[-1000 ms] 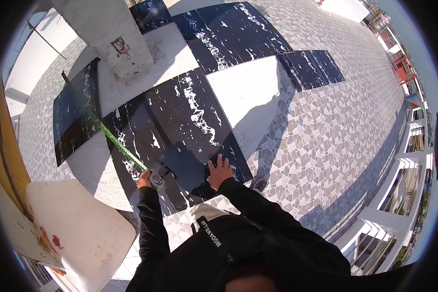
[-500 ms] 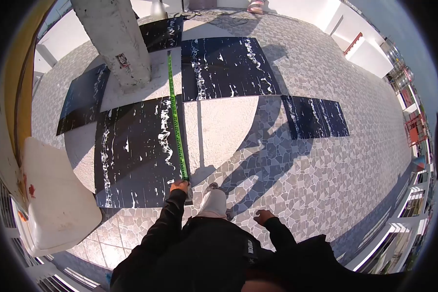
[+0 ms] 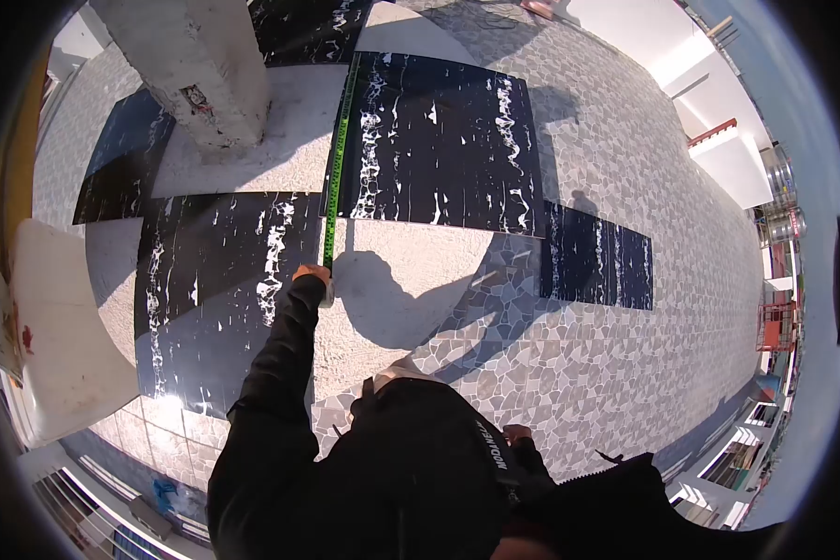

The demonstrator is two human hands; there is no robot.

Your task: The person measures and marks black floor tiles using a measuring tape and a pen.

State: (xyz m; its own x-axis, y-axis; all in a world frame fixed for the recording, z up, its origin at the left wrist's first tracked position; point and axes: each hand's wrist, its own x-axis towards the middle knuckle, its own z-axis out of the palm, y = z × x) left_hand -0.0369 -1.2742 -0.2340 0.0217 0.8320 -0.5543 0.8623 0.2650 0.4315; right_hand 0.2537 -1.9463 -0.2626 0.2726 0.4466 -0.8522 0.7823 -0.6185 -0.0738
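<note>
My left hand (image 3: 313, 273) is closed on the case of a tape measure (image 3: 326, 295), over the right edge of a dark, white-veined panel (image 3: 219, 308). The tape's bright green blade (image 3: 337, 177) runs away from it, along the left edge of a second dark veined panel (image 3: 443, 140). Close to my body, above the stone-patterned floor, my right hand (image 3: 516, 432) has its fingers curled, with nothing visible in it. My black sleeve hides part of the nearer panel.
A rough concrete column (image 3: 191, 70) rises at upper left from a pale textured round base (image 3: 406, 299). Further dark panels lie left (image 3: 126, 154), behind (image 3: 313, 33) and right (image 3: 597, 257). A white rounded object (image 3: 70, 345) stands at left. Railings (image 3: 719, 467) border the lower right.
My left hand has moved forward with the tape measure, and the stretch of blade out is shorter. My body has leaned forward, and my right hand sits nearer my body.
</note>
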